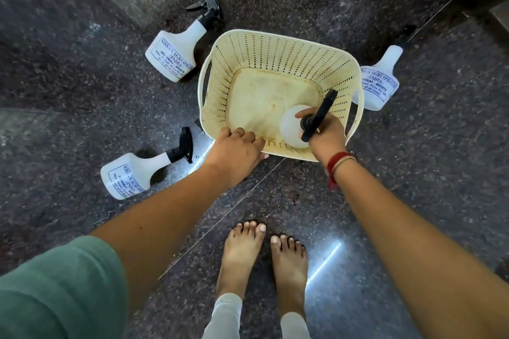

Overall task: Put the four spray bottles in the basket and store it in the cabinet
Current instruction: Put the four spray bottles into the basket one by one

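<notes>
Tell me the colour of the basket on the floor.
The basket is cream-yellow plastic with perforated walls, its bottom stained; the head view shows it best.

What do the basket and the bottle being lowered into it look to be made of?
Basket: likely moulded plastic, cream and matte, with regular slotted walls and a stained base. Bottle: seemingly translucent white plastic, with a black, probably plastic, trigger head.

light: dim, even | glare: streaks on floor (325, 259) | edges: warped, blurred (wide-angle)
</notes>
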`<state>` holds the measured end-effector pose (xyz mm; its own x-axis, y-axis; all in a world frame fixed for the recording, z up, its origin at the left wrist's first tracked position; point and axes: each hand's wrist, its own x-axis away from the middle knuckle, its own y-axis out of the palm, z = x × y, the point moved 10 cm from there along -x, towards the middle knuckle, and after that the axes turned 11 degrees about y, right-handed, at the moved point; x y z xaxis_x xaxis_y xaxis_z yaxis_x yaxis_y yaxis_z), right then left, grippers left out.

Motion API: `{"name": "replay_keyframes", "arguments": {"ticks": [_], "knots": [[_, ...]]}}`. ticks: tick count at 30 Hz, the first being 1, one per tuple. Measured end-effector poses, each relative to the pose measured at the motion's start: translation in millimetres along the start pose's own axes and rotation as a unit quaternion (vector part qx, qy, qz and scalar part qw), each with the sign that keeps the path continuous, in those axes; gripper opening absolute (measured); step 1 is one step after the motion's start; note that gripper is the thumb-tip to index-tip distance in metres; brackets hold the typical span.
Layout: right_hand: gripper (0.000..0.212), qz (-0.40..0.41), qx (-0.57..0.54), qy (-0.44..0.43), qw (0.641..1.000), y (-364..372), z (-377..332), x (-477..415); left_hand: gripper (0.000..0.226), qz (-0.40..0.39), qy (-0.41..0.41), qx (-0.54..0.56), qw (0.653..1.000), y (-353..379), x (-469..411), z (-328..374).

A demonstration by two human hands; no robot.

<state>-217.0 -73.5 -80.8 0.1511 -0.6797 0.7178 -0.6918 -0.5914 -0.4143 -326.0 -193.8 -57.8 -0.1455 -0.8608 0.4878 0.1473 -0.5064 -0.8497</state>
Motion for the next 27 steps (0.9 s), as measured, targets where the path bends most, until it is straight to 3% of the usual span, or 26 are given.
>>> {"name": "replay_keyframes", "arguments": {"ticks": [7, 11, 14, 16, 18, 20, 23, 27], "knots": [[0.042, 0.016, 0.005, 0.029, 0.999, 0, 5, 0, 0.040, 0.009, -0.006, 0.012, 1.000, 4, 1, -2], [0.043, 0.003, 0.027, 0.048, 0.998, -3, 6, 2, 0.047, 0.066, 0.021, 0.060, 0.996, -6, 1, 1], [0.066, 0.061, -0.038, 0.058, 0.996, -22, 14, 24, 0.050, 0.145, 0.010, 0.092, 0.985, -28, 6, -1], [0.070, 0.152, -0.115, 0.071, 0.979, -39, 21, 56, 0.048, 0.193, -0.016, 0.113, 0.974, -41, 12, -3], [0.065, 0.231, -0.136, 0.029, 0.963, -44, 13, 94, 0.049, 0.222, -0.047, 0.138, 0.964, -47, 19, -6], [0.062, 0.240, -0.123, -0.069, 0.960, -28, -8, 127, 0.053, 0.247, -0.079, 0.142, 0.955, -49, 32, -13], [0.059, 0.171, 0.022, -0.233, 0.957, 30, -43, 160, 0.060, 0.285, -0.116, 0.129, 0.943, -49, 58, -26], [0.069, 0.095, 0.246, -0.353, 0.898, 114, -63, 170, 0.064, 0.293, -0.173, 0.091, 0.936, -28, 97, -58]]}}
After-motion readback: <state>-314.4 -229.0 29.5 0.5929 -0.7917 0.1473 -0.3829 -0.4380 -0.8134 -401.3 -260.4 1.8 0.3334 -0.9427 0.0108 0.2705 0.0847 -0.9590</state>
